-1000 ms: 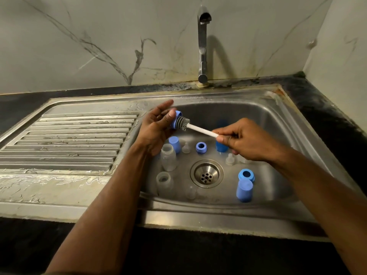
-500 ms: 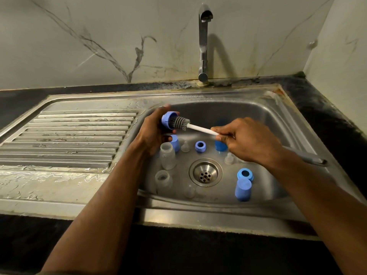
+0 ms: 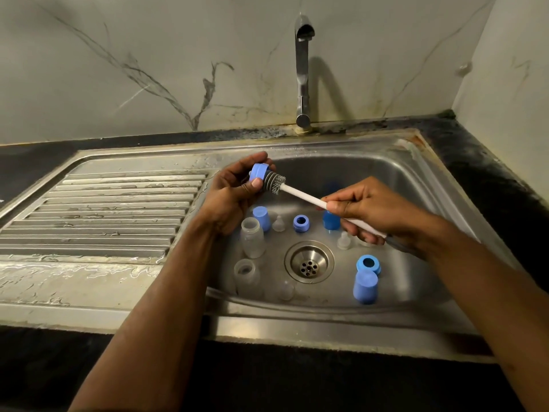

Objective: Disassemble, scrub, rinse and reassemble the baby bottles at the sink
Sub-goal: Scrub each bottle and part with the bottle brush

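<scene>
Nearest me, a blue cap [image 3: 365, 286] and two clear bottles [image 3: 252, 237] stand in the sink [image 3: 416, 185]. Above them my right hand [image 3: 368, 209] grips the brush [image 3: 274, 183]; my left hand [image 3: 231, 194] pinches a blue ring [image 3: 258, 171] around its bristles. Tap [image 3: 302, 69] behind.

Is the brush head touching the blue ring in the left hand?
Touching. The head view shows the grey brush head pushed into the blue ring that the left hand grips, with no gap between them.
</scene>
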